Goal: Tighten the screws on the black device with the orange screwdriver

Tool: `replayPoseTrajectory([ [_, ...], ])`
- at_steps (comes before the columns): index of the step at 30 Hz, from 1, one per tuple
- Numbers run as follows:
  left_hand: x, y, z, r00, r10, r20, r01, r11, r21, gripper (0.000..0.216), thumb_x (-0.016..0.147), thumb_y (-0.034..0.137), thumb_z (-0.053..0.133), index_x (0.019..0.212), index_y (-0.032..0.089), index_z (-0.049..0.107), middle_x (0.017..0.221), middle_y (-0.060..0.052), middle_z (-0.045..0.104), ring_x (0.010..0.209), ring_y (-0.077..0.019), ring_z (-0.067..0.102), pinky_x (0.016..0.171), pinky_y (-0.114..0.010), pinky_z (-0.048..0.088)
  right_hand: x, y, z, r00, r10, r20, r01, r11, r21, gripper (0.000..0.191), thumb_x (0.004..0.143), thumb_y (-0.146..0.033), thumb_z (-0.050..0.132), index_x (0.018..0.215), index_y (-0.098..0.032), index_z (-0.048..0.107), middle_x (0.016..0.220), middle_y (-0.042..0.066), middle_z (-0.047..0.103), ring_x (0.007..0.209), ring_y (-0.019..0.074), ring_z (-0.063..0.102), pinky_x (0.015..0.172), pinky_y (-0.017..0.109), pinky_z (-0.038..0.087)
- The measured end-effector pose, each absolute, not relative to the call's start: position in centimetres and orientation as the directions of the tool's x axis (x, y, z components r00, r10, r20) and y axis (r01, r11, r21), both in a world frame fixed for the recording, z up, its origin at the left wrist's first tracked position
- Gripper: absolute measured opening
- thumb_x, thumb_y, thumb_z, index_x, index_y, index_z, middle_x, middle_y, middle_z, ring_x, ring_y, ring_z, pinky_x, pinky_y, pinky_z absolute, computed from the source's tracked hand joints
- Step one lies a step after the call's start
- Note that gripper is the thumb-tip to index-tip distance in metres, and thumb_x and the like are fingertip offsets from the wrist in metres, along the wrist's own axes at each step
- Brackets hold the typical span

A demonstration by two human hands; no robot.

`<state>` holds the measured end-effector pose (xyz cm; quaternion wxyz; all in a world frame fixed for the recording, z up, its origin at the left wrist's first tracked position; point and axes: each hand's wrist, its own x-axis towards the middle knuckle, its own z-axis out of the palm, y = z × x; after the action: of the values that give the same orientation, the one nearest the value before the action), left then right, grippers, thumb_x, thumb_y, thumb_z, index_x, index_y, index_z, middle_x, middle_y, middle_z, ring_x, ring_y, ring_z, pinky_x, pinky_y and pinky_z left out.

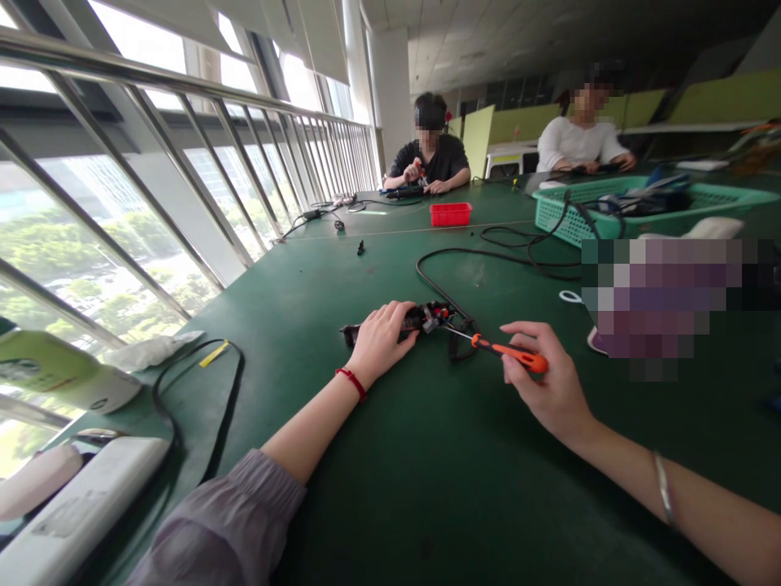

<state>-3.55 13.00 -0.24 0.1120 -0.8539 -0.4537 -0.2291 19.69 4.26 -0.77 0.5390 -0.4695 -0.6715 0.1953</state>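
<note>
My left hand (379,342) is closed over a black corded device (432,316) lying on the green table (390,505). At its right end the casing is open, with small red, grey and black parts showing; my palm and fingers cover its middle. An orange-and-black screwdriver (509,352) is held loosely in my right hand (558,391), between thumb and fingers. Its shaft points left at the exposed parts; whether the tip sits in a screw is too small to tell. A black cord (427,268) runs from the device's right end towards the back.
Back right stands a green basket (561,218) with tools and cords; a red tray (450,214) is further left. At left lie a white power strip (91,505), a green-and-white bottle (61,374) and a looped cable (237,382). Two people sit across the table. A metal railing (244,106) borders the left.
</note>
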Motion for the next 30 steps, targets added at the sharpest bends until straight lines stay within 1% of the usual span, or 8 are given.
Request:
replayPoseTrajectory([
  [3, -3.53, 13.05, -0.22, 0.474, 0.736, 0.483, 0.831, -0.555, 0.03, 0.036, 0.084, 0.029, 0.051, 0.119, 0.02, 0.045, 0.107, -0.006, 0.06, 0.097, -0.0217, 0.057, 0.083, -0.034, 0.044, 19.68, 4.5, -0.91, 0.01, 0.824, 0.567, 0.391, 0.518, -0.76, 0.032, 0.078, -0.021, 0.055, 0.109, -0.021, 0.046, 0.076, -0.001, 0.055, 0.063, 0.013, 0.056, 0.063, 0.028, 0.046],
  [9, -3.52, 13.06, -0.18, 0.479, 0.737, 0.477, 0.828, -0.56, 0.032, 0.036, 0.085, 0.029, 0.05, 0.119, 0.019, 0.045, 0.108, -0.006, 0.059, 0.096, -0.0218, 0.057, 0.083, -0.034, 0.044, 19.85, 4.38, -0.94, -0.032, 0.907, 0.42, 0.358, 0.403, -0.842, 0.019, 0.09, -0.031, 0.043, 0.105, -0.021, 0.05, 0.05, -0.008, 0.042, 0.042, 0.0106, 0.043, 0.047, 0.024, 0.036],
  [11, -3.52, 13.08, -0.2, 0.475, 0.742, 0.473, 0.831, -0.555, 0.036, 0.036, 0.085, 0.029, 0.049, 0.12, 0.019, 0.045, 0.108, -0.007, 0.06, 0.096, -0.0217, 0.057, 0.083, -0.034, 0.044, 19.8, 4.39, -0.89, -0.012, 0.886, 0.464, 0.378, 0.433, -0.818, 0.019, 0.086, -0.027, 0.048, 0.104, -0.021, 0.049, 0.055, -0.007, 0.046, 0.047, 0.0108, 0.047, 0.051, 0.025, 0.039],
  [15, -3.5, 13.11, -0.24, 0.471, 0.744, 0.474, 0.834, -0.55, 0.035, 0.037, 0.085, 0.029, 0.049, 0.12, 0.019, 0.044, 0.108, -0.007, 0.06, 0.097, -0.022, 0.057, 0.084, -0.035, 0.044, 19.65, 4.43, -0.75, 0.01, 0.834, 0.552, 0.399, 0.503, -0.767, 0.033, 0.078, -0.021, 0.057, 0.108, -0.021, 0.046, 0.075, -0.002, 0.054, 0.063, 0.0123, 0.055, 0.062, 0.026, 0.044],
  [19, -3.49, 13.14, -0.23, 0.478, 0.739, 0.475, 0.831, -0.556, 0.03, 0.037, 0.085, 0.028, 0.049, 0.121, 0.018, 0.044, 0.108, -0.007, 0.059, 0.097, -0.022, 0.057, 0.084, -0.035, 0.044, 19.69, 4.36, -0.75, -0.059, 0.908, 0.415, 0.367, 0.407, -0.837, 0.02, 0.087, -0.03, 0.047, 0.105, -0.021, 0.048, 0.053, -0.008, 0.043, 0.045, 0.0104, 0.044, 0.047, 0.024, 0.037],
  [21, -3.49, 13.16, -0.24, 0.477, 0.739, 0.476, 0.83, -0.556, 0.032, 0.038, 0.085, 0.028, 0.049, 0.121, 0.018, 0.044, 0.108, -0.007, 0.059, 0.097, -0.0221, 0.056, 0.084, -0.035, 0.044, 19.71, 4.4, -0.83, -0.052, 0.921, 0.386, 0.357, 0.378, -0.854, 0.02, 0.089, -0.032, 0.045, 0.105, -0.021, 0.048, 0.05, -0.008, 0.041, 0.043, 0.0105, 0.042, 0.046, 0.024, 0.035],
  [27, -3.54, 13.25, -0.31, 0.476, 0.743, 0.47, 0.832, -0.554, 0.032, 0.038, 0.086, 0.028, 0.047, 0.122, 0.02, 0.043, 0.109, -0.007, 0.059, 0.098, -0.0221, 0.057, 0.085, -0.035, 0.043, 19.63, 4.66, -0.9, 0.055, 0.817, 0.574, 0.403, 0.508, -0.761, 0.039, 0.077, -0.022, 0.061, 0.111, -0.022, 0.044, 0.078, -0.001, 0.056, 0.068, 0.0134, 0.057, 0.069, 0.028, 0.046],
  [30, -3.55, 13.26, -0.33, 0.475, 0.744, 0.47, 0.833, -0.552, 0.033, 0.038, 0.086, 0.028, 0.047, 0.123, 0.02, 0.043, 0.109, -0.007, 0.059, 0.099, -0.0222, 0.056, 0.085, -0.035, 0.043, 19.63, 4.52, -0.79, -0.005, 0.887, 0.461, 0.386, 0.427, -0.818, 0.026, 0.083, -0.029, 0.055, 0.107, -0.022, 0.047, 0.062, -0.005, 0.05, 0.052, 0.0111, 0.05, 0.053, 0.024, 0.043],
])
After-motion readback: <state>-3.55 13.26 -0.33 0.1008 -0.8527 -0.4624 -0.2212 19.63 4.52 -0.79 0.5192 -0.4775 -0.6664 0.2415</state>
